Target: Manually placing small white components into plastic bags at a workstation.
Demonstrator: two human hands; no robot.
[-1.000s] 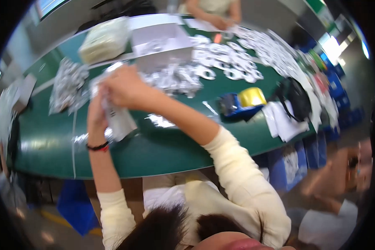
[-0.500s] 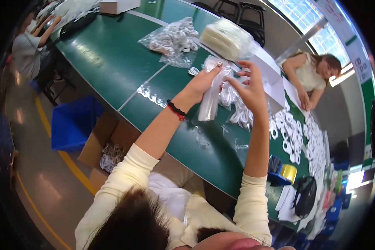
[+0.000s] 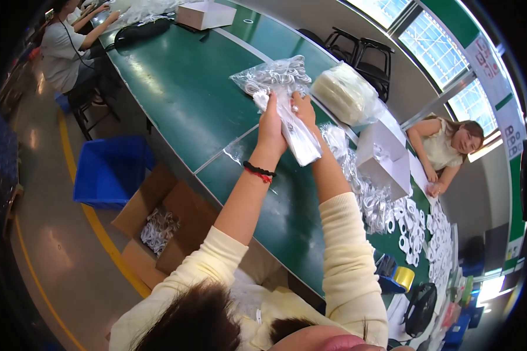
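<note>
Above the green table, a long sleeve-like bundle of clear plastic bags (image 3: 298,139) is between my hands. My left hand (image 3: 270,126) grips its left side, thumb up along the plastic. On the other side my right hand (image 3: 304,111) is closed against it, fingers bent near its upper part. Whether anything lies inside the bundle is hard to tell through the glare. Just beyond my fingertips lies a clear bag of coiled white cables (image 3: 284,73). More cables in clear bags (image 3: 369,199) are heaped to the right of my right forearm.
A white open box (image 3: 383,158) and a wrapped cream-coloured stack (image 3: 345,93) stand to the right. White ring-shaped pieces (image 3: 413,231) spread beyond a tape dispenser (image 3: 394,274). Left of the table are a blue bin (image 3: 108,172) and a carton (image 3: 184,219) holding cables. A co-worker (image 3: 442,149) sits opposite.
My hands have moved left, toward the bag of cables, with the plastic bundle. My right hand, earlier spread apart beside it, is now closed against it. The whole view has shifted slightly.
</note>
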